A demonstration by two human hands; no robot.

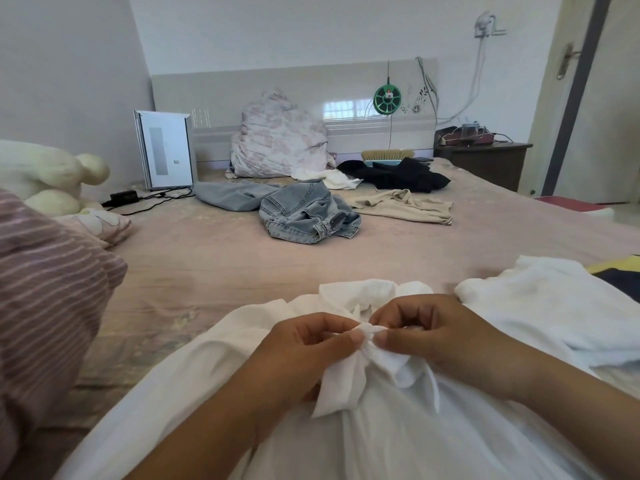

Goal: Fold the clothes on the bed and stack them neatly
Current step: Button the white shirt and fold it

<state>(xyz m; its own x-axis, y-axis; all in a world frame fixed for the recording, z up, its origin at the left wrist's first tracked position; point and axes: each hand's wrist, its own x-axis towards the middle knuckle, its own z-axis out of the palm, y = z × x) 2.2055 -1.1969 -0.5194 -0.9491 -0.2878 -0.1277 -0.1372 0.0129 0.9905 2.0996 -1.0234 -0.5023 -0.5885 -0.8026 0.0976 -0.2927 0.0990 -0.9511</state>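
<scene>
Spread across the near edge of the bed [207,258], the white shirt [381,427] lay under your arms. Your left hand [304,344] and right hand [426,330] both pinched one small knot of its fabric between thumb and fingertips, almost touching. Just right lay a white towel-like garment [554,306]. Farther off lay crumpled jeans [308,213], a beige top [405,206] and black clothes [398,174].

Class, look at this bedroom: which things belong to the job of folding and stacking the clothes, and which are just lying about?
Part of the job:
white garment, pinched by left hand and right hand
white top
jeans
beige top
black clothes

Lying about:
brush
green reel
white appliance
plush toy
nightstand
</scene>
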